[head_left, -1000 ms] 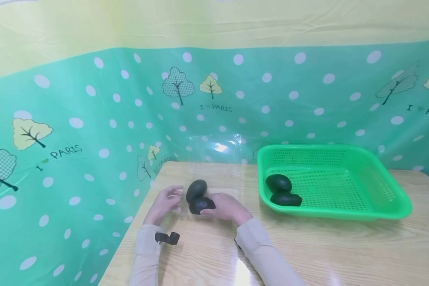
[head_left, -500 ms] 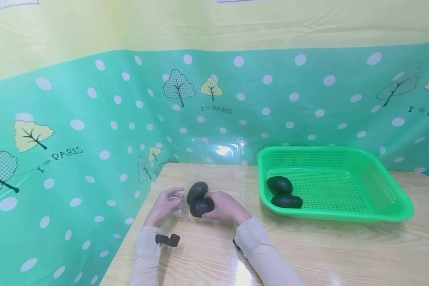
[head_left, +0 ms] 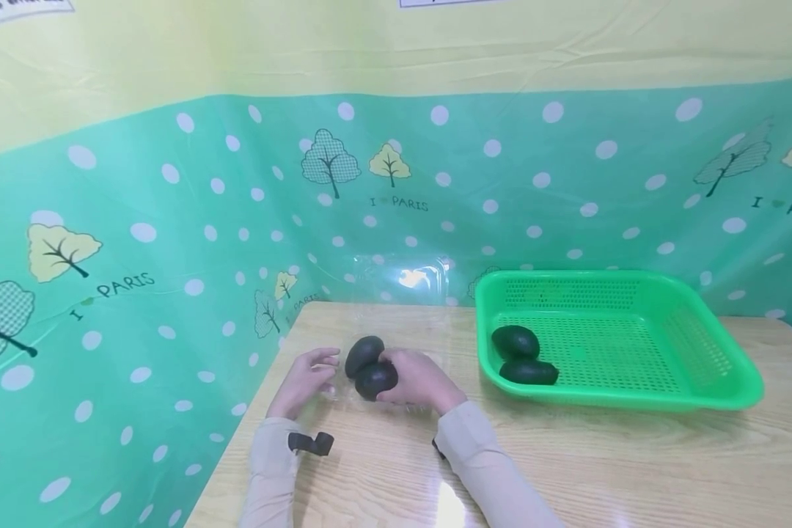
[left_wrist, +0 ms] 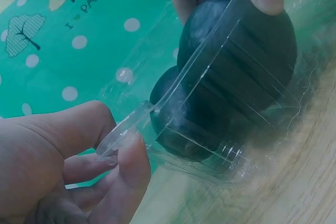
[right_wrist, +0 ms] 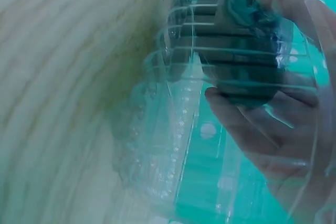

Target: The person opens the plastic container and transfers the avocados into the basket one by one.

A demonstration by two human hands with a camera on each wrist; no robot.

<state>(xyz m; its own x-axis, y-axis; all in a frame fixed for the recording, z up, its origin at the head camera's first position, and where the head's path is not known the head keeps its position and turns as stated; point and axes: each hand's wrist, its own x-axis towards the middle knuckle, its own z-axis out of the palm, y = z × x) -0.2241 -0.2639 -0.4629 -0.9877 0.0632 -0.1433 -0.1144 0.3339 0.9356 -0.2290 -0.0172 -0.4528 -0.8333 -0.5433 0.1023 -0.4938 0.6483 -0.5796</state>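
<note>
My left hand (head_left: 306, 380) pinches the rim of a clear plastic clamshell box (left_wrist: 128, 124) between thumb and fingers, at the box's left side. Its transparent lid (head_left: 399, 282) stands raised at the back. Inside the box, my right hand (head_left: 419, 378) grips a dark avocado (head_left: 378, 381), thumb on the near side. A second dark avocado (head_left: 363, 354) lies against it, to the left and behind. Through the ribbed plastic wall, the right wrist view shows my right fingers (right_wrist: 236, 119) around the avocado, partly blurred.
A green perforated basket (head_left: 620, 400) stands to the right on the wooden table (head_left: 369, 469). Two more dark avocados (head_left: 516, 343) lie at its left end. Behind the table hangs a green dotted curtain (head_left: 515, 227), which also runs along the left side.
My right hand has turned the gripped avocado slightly within the box. My left hand keeps its place at the rim. The head view has shifted a little.
</note>
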